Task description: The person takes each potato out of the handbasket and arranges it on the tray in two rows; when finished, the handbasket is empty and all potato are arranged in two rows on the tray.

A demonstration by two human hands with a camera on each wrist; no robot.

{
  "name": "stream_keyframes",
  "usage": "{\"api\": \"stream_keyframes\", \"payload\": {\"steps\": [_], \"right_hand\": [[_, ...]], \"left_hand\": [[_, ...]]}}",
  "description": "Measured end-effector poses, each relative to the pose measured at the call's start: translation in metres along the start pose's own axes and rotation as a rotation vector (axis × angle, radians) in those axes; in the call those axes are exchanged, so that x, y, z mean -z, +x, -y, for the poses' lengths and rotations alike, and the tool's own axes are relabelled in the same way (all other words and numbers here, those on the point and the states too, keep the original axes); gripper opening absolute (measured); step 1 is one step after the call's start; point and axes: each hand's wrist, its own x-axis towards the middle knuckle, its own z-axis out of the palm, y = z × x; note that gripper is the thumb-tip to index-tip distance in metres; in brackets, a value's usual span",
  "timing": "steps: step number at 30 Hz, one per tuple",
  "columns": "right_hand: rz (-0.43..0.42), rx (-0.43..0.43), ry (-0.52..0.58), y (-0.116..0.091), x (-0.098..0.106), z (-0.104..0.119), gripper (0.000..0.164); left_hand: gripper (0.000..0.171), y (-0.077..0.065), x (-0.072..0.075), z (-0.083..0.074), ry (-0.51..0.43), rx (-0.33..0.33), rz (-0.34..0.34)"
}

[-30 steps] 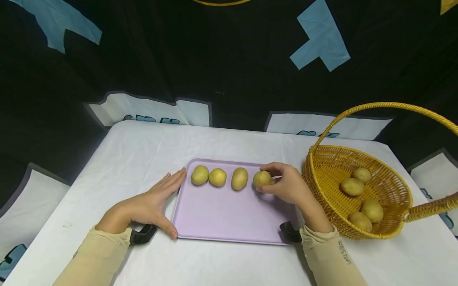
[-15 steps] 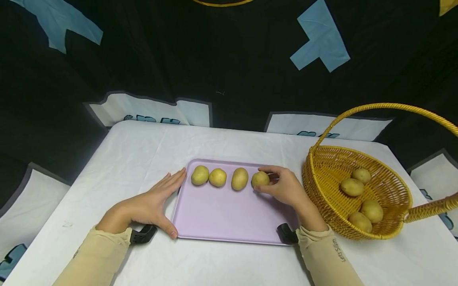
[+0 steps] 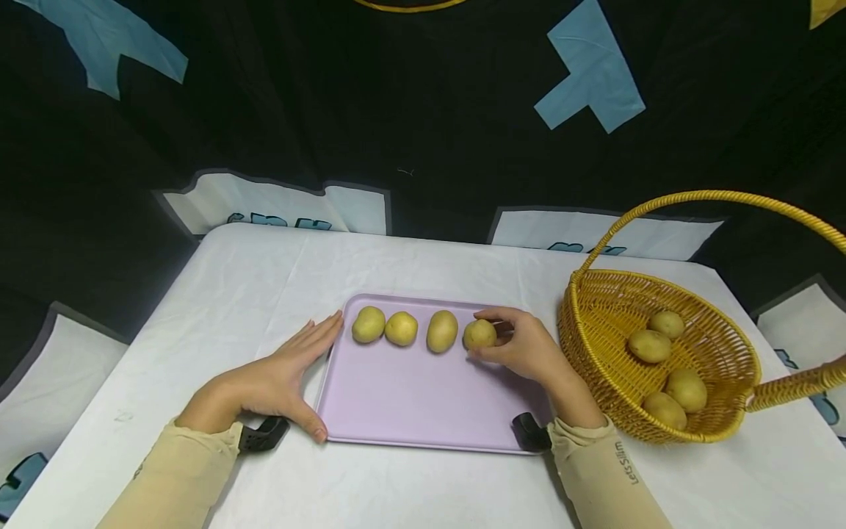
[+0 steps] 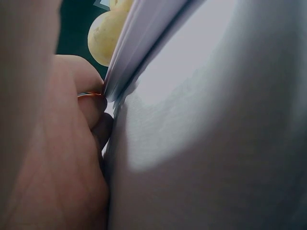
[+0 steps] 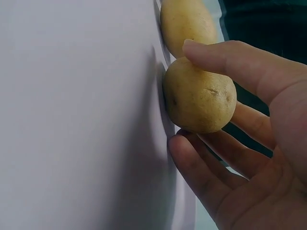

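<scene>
A potato (image 3: 479,335) sits clasped inside the right grip (image 3: 518,342) by a tray (image 3: 429,400)'s far rim; the left grip (image 3: 280,378), spread, touches the tray's left edge.

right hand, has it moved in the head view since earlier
Yes, slightly: the right hand and its potato now sit farther left on the tray.

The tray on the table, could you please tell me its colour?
The tray is pale purple, clearest in the head view.
</scene>
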Motion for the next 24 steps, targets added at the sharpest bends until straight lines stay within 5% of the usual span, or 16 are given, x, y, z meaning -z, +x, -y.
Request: {"api": "stream_keyframes", "payload": {"steps": [14, 24], "right_hand": [[0.011, -0.037, 0.029, -0.006, 0.019, 0.011, 0.067], [-0.083, -0.008, -0.008, -0.02, 0.055, 0.018, 0.067]], "left_hand": [[0.157, -0.001, 0.001, 0.002, 0.005, -0.004, -0.003], [0.157, 0.0, 0.0, 0.001, -0.005, -0.008, -0.002]]}}
